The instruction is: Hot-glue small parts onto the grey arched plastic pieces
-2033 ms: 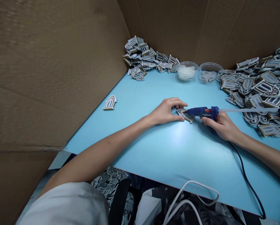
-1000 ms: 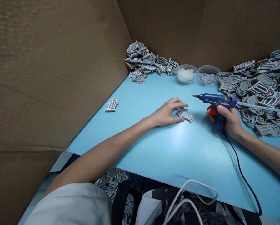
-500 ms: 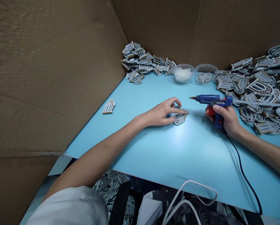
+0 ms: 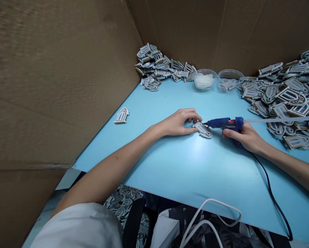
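Note:
My left hand [image 4: 177, 122] rests on the blue tabletop [image 4: 170, 165], its fingertips pinching the edge of a small arch-shaped window piece [image 4: 203, 130] with a grey and gold rim. My right hand [image 4: 245, 137] grips a blue hot glue gun [image 4: 221, 123] by its handle. The gun lies nearly level, and its nozzle tip touches or almost touches the top edge of the piece. A long translucent glue stick [image 4: 276, 120] runs out of the back of the gun to the right.
Heaps of similar arch pieces lie at the back left [image 4: 157, 65] and right [image 4: 286, 96]. Between them stand plastic tubs, one with white material [image 4: 205, 80], one with pieces [image 4: 229, 81]. A single piece [image 4: 121, 116] lies left. Cardboard walls [image 4: 53, 86] surround the table. A black cord [image 4: 269, 187] trails forward.
The glue gun has moved left and down from beside the piece to its edge. My left hand has turned the piece and shifted it slightly.

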`<state>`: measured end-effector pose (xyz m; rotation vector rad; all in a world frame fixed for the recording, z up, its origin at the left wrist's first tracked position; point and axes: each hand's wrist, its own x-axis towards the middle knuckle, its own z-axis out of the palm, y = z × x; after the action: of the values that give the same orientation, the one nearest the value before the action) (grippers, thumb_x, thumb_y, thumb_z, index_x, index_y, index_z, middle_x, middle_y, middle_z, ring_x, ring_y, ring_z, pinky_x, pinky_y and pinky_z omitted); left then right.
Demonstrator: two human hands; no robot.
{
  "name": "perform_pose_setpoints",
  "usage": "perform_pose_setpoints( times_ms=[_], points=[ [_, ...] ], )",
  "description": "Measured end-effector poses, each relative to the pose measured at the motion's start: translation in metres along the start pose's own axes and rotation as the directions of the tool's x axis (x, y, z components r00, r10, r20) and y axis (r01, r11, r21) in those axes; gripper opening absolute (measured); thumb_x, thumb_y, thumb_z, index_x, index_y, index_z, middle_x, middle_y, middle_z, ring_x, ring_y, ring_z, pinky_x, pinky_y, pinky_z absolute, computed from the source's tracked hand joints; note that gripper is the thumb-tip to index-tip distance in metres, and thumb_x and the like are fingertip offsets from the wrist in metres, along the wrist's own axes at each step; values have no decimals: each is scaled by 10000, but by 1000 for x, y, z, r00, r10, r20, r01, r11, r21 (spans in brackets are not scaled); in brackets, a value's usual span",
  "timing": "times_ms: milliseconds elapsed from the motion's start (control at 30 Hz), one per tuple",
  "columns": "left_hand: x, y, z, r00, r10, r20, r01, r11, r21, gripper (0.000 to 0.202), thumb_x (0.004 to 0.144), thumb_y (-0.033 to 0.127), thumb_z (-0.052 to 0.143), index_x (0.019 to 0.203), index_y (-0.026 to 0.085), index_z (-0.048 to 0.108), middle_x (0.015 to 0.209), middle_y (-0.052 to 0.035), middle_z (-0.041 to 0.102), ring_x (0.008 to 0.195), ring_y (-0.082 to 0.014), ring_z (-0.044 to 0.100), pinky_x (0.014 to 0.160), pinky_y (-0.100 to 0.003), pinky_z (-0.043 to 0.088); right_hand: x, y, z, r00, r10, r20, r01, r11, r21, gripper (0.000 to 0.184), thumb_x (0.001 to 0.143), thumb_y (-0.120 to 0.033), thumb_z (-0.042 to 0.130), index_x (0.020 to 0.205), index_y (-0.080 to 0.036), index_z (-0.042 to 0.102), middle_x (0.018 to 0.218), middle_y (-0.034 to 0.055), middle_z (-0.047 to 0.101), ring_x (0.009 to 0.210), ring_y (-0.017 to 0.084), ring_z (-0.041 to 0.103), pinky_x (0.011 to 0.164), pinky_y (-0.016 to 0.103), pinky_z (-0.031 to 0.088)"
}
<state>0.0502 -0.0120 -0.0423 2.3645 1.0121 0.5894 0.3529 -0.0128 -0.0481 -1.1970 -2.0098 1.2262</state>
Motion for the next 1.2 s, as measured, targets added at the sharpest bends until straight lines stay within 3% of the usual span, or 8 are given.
perform_pose_setpoints(
  times_ms=[333,700,1000,1200],
  points=[
    [3,1,5,1000,-24,-21,22,998,-66,332,897,396,720,1103,136,731,1024,-78,693,898,-164,599,843,-284,473,3,1,3,999,-30,13,30,999,-33,392,909,-536,700,738,-185,733,618,40,639,641,202,576,569,311,408],
    [3,-1,7,999,-36,-28,33,995,-99,349,888,412,755,1102,137,735,1048,-83,706,908,-168,593,850,-290,466,5,-3,3,998,-2,59,10,991,-137,468,904,-594,595,691,-186,681,615,33,594,574,168,480,541,314,325],
    [4,-1,9,998,-63,-31,56,981,-184,359,865,405,796,1097,134,753,1053,-85,737,893,-161,595,830,-280,462,1,-11,4,994,-29,110,49,983,-177,477,930,-592,561,639,-214,555,511,-39,393,514,131,373,528,307,280],
    [4,-2,10,997,-66,-32,59,982,-177,358,864,408,793,1098,141,753,1053,-86,743,885,-159,589,827,-286,460,1,-11,5,992,-64,112,83,981,-175,463,952,-563,556,644,-219,521,516,-45,397,513,126,364,521,308,267]
  ],
)
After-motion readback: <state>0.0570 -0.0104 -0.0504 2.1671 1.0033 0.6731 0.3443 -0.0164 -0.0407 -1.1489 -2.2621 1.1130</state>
